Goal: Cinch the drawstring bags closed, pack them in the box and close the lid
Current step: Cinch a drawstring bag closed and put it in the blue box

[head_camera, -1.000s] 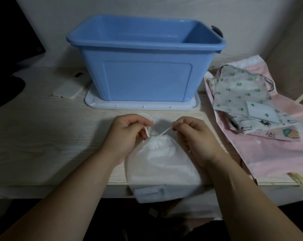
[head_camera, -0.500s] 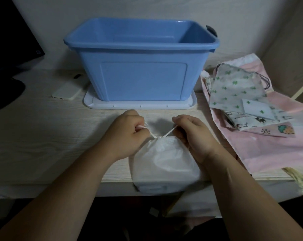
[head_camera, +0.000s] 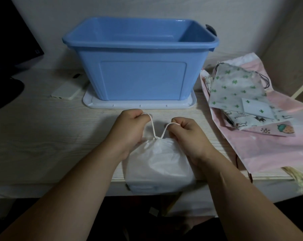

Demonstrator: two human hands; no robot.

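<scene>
both cords are pulled out longer now, left hand [head_camera: 129, 124] and right hand [head_camera: 185, 131] pinching the drawstring [head_camera: 151, 126], white bag [head_camera: 157, 159] nearly cinched, blue box [head_camera: 140, 66] next.

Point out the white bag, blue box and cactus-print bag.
white bag [head_camera: 157, 159], head view, middle of its body.
blue box [head_camera: 142, 79], head view, front wall panel.
cactus-print bag [head_camera: 234, 87], head view, centre of the fabric.

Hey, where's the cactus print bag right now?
In the head view the cactus print bag lies on the right side of the table, on top of the pile of other bags, just right of the blue box.
</scene>
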